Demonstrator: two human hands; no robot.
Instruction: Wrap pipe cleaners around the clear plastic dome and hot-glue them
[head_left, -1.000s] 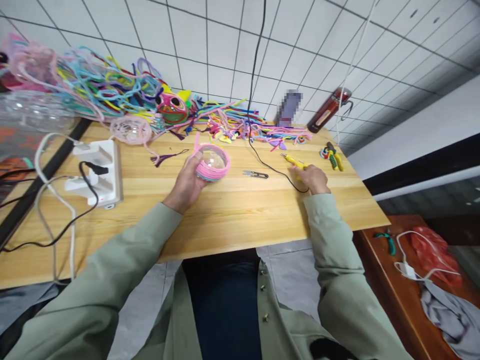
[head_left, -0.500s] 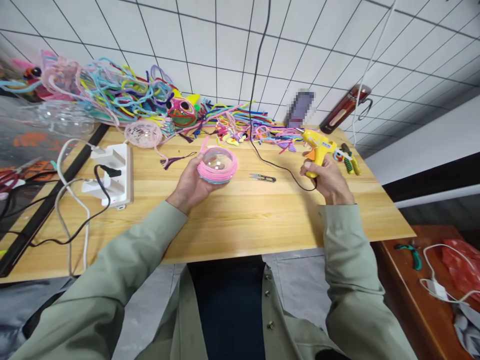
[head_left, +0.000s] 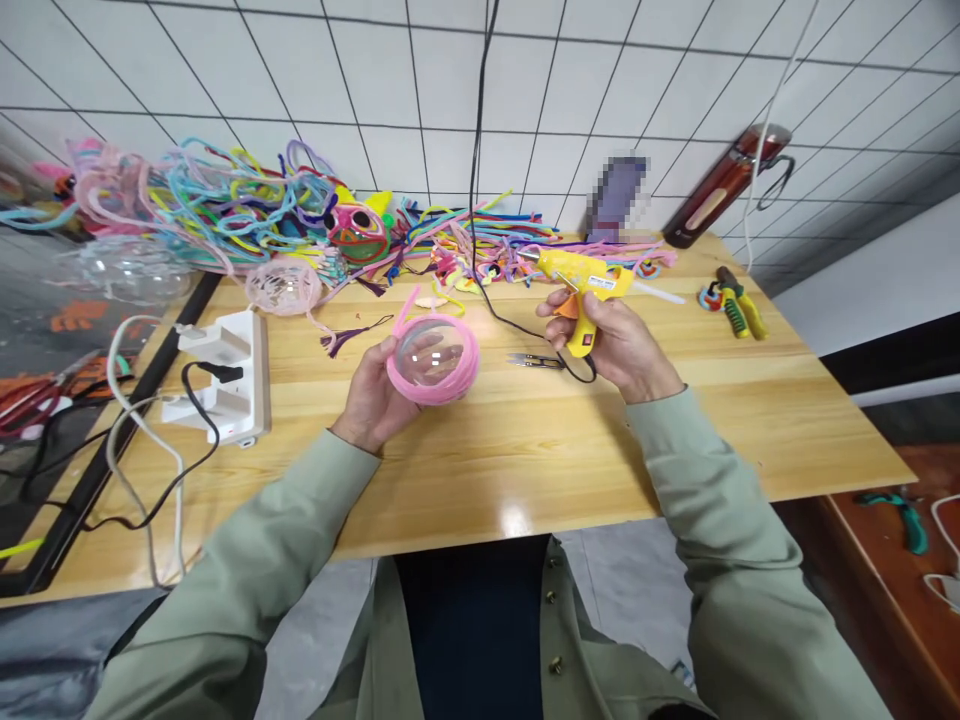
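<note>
My left hand [head_left: 379,398] is closed around the left side of a clear plastic ball [head_left: 429,358]. Pink pipe cleaner [head_left: 444,390] is wound round the ball, with one end sticking up at its upper left. In my right hand [head_left: 622,340] is a yellow glue gun [head_left: 586,285], gripped by its handle above the table. Its nozzle points left, and a glue stick [head_left: 660,292] juts from its back. A black cord runs from the handle. Small thread snips [head_left: 536,360] lie on the table between my hands.
A white power strip [head_left: 247,375] with plugs stands at the left. Along the wall lie piled pipe cleaners [head_left: 225,200], a pink wrapped ball [head_left: 283,287] and a colourful mask-like face [head_left: 358,228]. Pliers [head_left: 739,302] and a red flask [head_left: 727,188] are at the right; a purple tassel [head_left: 349,338] lies left of centre.
My right hand has picked the glue gun up off the table and brought it leftward, nearer the ball. My left hand has tilted the ball so its clear opening faces me more.
</note>
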